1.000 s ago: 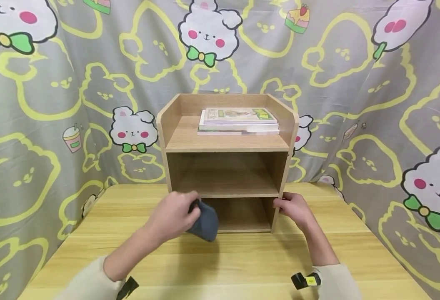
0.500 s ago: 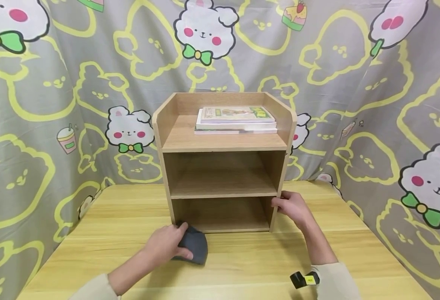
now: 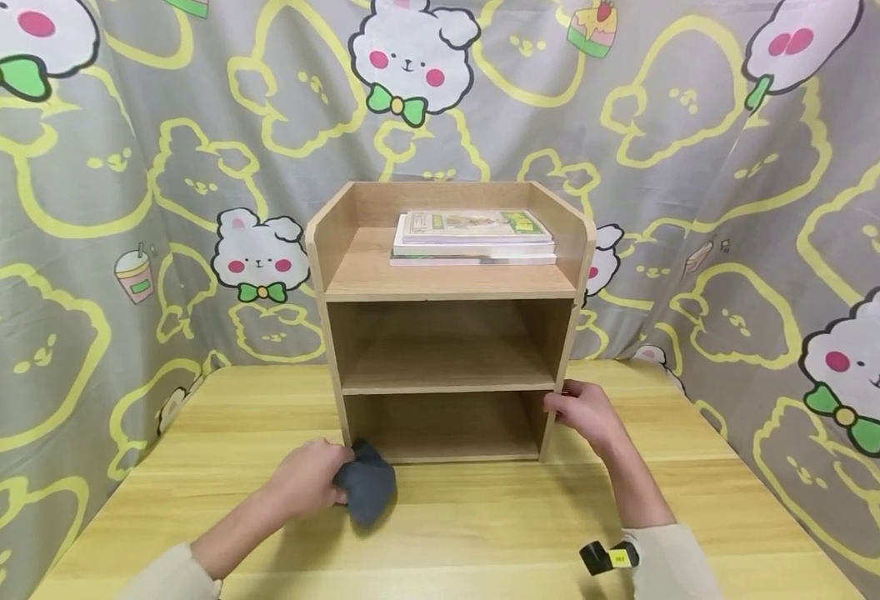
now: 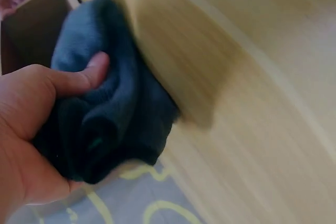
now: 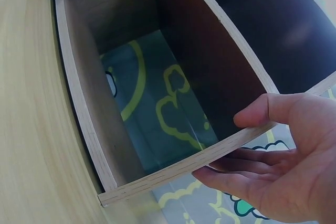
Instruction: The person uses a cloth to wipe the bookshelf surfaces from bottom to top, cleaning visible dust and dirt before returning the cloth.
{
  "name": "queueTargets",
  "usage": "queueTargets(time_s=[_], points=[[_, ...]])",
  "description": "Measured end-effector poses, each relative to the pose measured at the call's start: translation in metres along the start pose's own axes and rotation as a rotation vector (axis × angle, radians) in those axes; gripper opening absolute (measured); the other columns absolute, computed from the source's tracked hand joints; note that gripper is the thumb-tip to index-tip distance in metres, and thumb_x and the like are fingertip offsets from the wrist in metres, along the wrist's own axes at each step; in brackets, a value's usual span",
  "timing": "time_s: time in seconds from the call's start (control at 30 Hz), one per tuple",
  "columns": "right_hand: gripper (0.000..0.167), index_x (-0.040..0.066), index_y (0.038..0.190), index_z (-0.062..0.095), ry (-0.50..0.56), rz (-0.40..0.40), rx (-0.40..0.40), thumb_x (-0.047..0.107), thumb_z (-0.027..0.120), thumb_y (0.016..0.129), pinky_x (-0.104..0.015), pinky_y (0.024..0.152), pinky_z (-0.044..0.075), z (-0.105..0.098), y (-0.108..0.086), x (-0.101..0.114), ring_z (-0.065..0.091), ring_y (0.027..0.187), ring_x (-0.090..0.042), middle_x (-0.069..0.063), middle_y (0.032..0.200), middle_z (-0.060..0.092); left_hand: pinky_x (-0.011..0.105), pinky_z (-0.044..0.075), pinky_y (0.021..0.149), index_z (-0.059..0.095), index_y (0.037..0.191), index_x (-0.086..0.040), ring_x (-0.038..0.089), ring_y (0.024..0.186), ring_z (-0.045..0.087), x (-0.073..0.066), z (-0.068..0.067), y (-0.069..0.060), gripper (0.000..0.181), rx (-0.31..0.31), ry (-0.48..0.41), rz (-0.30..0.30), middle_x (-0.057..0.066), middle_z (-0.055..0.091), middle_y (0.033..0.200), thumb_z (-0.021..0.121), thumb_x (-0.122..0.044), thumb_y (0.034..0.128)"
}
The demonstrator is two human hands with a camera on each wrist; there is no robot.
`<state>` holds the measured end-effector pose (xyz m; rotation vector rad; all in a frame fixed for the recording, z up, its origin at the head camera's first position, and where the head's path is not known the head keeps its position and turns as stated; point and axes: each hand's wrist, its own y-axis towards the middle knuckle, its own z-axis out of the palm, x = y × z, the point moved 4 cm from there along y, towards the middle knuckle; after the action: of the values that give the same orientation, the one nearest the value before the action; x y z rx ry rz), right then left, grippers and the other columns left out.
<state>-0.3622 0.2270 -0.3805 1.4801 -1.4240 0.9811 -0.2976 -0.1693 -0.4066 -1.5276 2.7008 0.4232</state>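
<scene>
A dark blue-grey cloth [image 3: 368, 492] is bunched in my left hand [image 3: 308, 477], at the lower left front corner of a small wooden shelf unit [image 3: 447, 362]. In the left wrist view the thumb lies over the folded cloth [image 4: 113, 82]; most of the other fingers are hidden behind it. My right hand [image 3: 590, 414] holds the edge of the unit's right side panel, level with the middle board. The right wrist view has the thumb on the panel's inner side and the fingers of that hand [image 5: 294, 156] on the outer side.
A short stack of books [image 3: 473, 242] lies on the unit's top board. Two open compartments are below it. The unit stands on a light wood-grain table [image 3: 500, 533], with a patterned grey curtain [image 3: 275, 208] behind and at both sides.
My left hand has moved left and lower with the cloth, from before the bottom compartment to the unit's left front corner. The right hand keeps its hold on the side panel.
</scene>
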Motion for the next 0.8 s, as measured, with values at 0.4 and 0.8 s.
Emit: queueTargets(time_s=[0.4, 0.8], points=[[0.033, -0.006, 0.116, 0.066, -0.019, 0.000, -0.006, 0.010, 0.063, 0.087, -0.032, 0.084, 0.055, -0.001, 0.000, 0.002, 0.060, 0.086, -0.011, -0.002, 0.090, 0.066, 0.024, 0.035, 0.049, 0.063, 0.068, -0.014, 0.006, 0.054, 0.043, 0.023, 0.013, 0.004, 0.031, -0.130, 0.011, -0.105, -0.009, 0.054, 0.060, 0.094, -0.019, 0.0648], [0.037, -0.008, 0.120, 0.065, -0.002, -0.001, -0.006, 0.009, 0.062, 0.087, -0.037, 0.089, 0.056, 0.001, 0.001, 0.001, 0.061, 0.087, -0.010, -0.005, 0.095, 0.067, 0.027, 0.036, 0.047, 0.059, 0.070, -0.015, 0.008, 0.052, 0.043, 0.026, -0.014, 0.000, 0.032, -0.411, 0.039, -0.100, -0.006, 0.054, 0.060, 0.091, -0.017, 0.0640]])
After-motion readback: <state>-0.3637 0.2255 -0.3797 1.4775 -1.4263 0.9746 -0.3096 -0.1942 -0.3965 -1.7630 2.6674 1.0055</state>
